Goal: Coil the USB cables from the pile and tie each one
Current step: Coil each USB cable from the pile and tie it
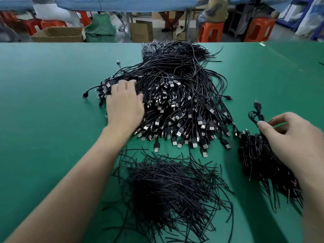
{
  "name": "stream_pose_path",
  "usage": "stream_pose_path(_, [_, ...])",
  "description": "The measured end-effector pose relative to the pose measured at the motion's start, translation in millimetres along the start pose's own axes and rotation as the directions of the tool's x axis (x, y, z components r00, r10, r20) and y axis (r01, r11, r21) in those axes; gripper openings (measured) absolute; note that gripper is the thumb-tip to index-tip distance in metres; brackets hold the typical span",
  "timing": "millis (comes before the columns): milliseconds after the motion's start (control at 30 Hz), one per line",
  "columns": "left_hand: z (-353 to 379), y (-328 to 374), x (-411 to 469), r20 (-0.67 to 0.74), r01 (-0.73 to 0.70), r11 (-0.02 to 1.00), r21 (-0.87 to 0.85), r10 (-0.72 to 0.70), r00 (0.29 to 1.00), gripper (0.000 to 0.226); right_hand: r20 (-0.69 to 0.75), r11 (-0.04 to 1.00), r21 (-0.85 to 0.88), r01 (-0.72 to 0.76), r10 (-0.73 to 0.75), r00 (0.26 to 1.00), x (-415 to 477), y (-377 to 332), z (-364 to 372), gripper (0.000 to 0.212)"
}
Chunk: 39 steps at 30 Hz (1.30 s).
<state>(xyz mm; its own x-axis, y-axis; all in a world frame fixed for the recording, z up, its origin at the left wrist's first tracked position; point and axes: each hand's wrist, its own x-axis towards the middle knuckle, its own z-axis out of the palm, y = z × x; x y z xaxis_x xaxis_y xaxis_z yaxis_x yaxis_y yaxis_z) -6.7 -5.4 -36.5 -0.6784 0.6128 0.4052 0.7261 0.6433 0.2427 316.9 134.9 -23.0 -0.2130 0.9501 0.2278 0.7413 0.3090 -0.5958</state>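
Found pile (175, 95) of black USB cables at the middle of the green counter (43, 85), plugs (201, 122) fanned toward the near edge, loose cords running toward the far edge. Noted left grip (124, 106) wide, fingers spread and nearly straight, palm down on the pile's left flank, touching plugs there and holding nothing. Noted right grip (287, 135) narrow, thumb and curled forefinger pinching a coil (254, 117) of cable, one plug standing up past its loops. Placed that coil just right of the pile, apart from it, over the far end of a stack (254, 163) of coiled cables at the right of the counter; cannot tell contact between coil and stack. Logged right forearm (308, 181) across the stack's right side, hiding part of it. Logged ties (168, 186), a heap of short black strands, toward the near edge, right of left forearm (70, 181), just in front of the plugs and left of the stack. Recorded stray plug (117, 62) on bare counter beyond the pile's left side. Recorded, past the counter, orange stools (211, 31), cardboard boxes (57, 34), a green sack (100, 30) and a second counter (122, 4), blue-covered, with seated persons (215, 9). Could read no print on plugs or boxes: too small.
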Motion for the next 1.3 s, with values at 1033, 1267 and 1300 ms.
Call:
stream_pose_path(1033, [-90.8, 76.2, -119.0, 0.423, -0.121, 0.733, -0.67, 0.51, 0.749, 0.019, 0.723, 0.355, 0.674, -0.648, -0.134, 0.678, -60.7, -89.6, 36.4, 0.049])
stream_pose_path(1267, [-88.7, 50.4, -95.0, 0.0, -0.334, 0.715, -0.614, 0.423, 0.906, 0.032, 0.717, 0.297, 0.697, -0.653, -0.291, 0.634, -60.7, -89.8, 23.3, 0.03])
stream_pose_path(1300, [-84.2, 48.4, -91.1, -0.033, -0.372, 0.734, -0.568, 0.431, 0.902, 0.038, 0.715, 0.337, 0.699, -0.631, -0.332, 0.615, -62.9, -91.7, 20.6, 0.032])
